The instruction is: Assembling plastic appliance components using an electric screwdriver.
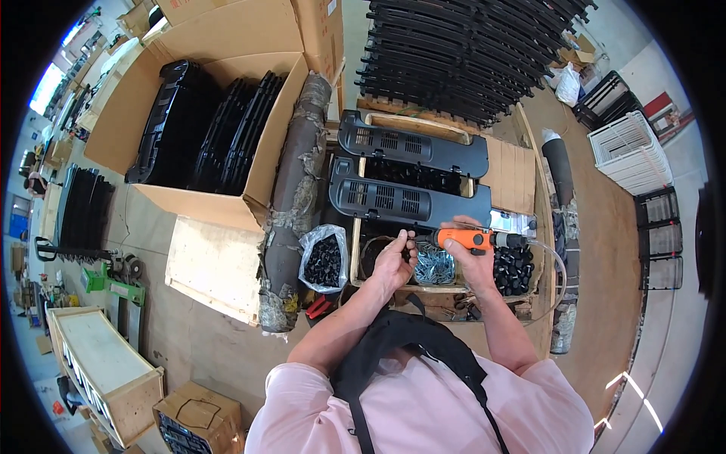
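My right hand (472,261) is wrapped round an orange air screwdriver (456,240), which lies level and points left. A clear hose runs from its back end. Just off the driver's tip, my left hand (393,262) has its fingers pinched together; what they hold is too small to make out. Beyond both hands lie two black vented plastic panels, a nearer panel (446,206) and a farther panel (446,153), side by side across a wooden frame. Below the driver sits a compartment of silver screws (433,266). Black round knobs (513,271) fill the space right of my right hand.
A plastic bag of small black parts (324,261) stands to the left, beside a worn padded roll (291,197). Farther left, an open carton (189,198) holds black panels. Stacked black slatted parts (454,64) rise at the back. Red-handled pliers (321,306) lie near my left forearm.
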`<state>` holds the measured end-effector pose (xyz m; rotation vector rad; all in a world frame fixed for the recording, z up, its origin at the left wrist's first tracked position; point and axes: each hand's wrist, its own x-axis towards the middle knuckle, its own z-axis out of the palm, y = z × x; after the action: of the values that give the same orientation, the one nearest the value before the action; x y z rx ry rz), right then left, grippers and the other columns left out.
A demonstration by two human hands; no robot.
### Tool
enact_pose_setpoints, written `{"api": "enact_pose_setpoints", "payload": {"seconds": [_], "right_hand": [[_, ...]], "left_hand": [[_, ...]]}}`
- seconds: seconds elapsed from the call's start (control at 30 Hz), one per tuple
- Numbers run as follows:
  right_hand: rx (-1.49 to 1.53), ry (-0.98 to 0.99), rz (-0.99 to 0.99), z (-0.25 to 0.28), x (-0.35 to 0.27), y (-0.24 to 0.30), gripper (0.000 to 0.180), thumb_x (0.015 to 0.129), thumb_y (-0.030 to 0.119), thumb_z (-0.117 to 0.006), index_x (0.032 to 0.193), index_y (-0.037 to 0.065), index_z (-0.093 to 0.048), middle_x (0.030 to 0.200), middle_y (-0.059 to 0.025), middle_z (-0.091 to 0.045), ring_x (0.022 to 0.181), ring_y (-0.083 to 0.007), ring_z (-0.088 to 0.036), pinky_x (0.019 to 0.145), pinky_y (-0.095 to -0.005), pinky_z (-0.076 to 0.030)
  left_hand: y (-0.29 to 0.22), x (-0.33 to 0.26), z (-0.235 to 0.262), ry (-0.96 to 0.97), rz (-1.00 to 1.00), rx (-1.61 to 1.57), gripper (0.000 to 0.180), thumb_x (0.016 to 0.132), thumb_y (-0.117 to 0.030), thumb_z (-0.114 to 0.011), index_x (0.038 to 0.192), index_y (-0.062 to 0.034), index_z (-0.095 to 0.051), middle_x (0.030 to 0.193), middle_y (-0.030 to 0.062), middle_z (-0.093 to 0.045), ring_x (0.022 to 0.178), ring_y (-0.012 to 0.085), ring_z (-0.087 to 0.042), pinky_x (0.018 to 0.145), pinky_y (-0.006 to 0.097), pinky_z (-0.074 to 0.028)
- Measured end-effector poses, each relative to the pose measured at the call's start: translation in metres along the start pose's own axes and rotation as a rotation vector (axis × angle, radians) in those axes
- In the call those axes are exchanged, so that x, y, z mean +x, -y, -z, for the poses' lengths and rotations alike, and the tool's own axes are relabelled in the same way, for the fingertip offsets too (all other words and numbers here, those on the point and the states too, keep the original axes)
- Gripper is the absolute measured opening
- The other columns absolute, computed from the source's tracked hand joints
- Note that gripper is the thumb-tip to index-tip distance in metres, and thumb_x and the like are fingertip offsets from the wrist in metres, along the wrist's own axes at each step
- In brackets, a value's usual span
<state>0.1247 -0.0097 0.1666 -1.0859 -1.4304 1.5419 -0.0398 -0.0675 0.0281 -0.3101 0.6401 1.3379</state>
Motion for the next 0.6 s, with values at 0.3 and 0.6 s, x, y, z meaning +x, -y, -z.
{"api": "enact_pose_setpoints", "payload": {"seconds": [0.3,0.6], "right_hand": [[-0.064,0.085,0.079,-0.014,0.018,-0.009,0.052,0.088,0.006,-0.080,0.135,0.001,-0.058,0.128,-0.0160,-0.071,0.116,-0.0197,-0.068,0.105,-0.0370,-0.054],[-0.127,0.169,0.148,-0.053,0.060,-0.014,0.049,0.088,0.005,-0.080,0.133,0.003,-0.061,0.125,-0.0125,-0.072,0.113,-0.0169,-0.068,0.103,-0.0337,-0.055]], "left_hand": [[0.000,-0.006,-0.003,-0.096,-0.031,0.059,0.048,0.108,-0.054,-0.054,0.112,-0.0090,-0.070,0.080,-0.0021,-0.060,0.071,0.0144,-0.056,0.063,0.029,-0.044],[-0.043,0.010,0.015,-0.328,-0.149,0.271,0.069,0.100,-0.076,-0.049,0.103,-0.0092,-0.069,0.079,0.0001,-0.060,0.070,0.0153,-0.058,0.064,0.032,-0.047]]}}
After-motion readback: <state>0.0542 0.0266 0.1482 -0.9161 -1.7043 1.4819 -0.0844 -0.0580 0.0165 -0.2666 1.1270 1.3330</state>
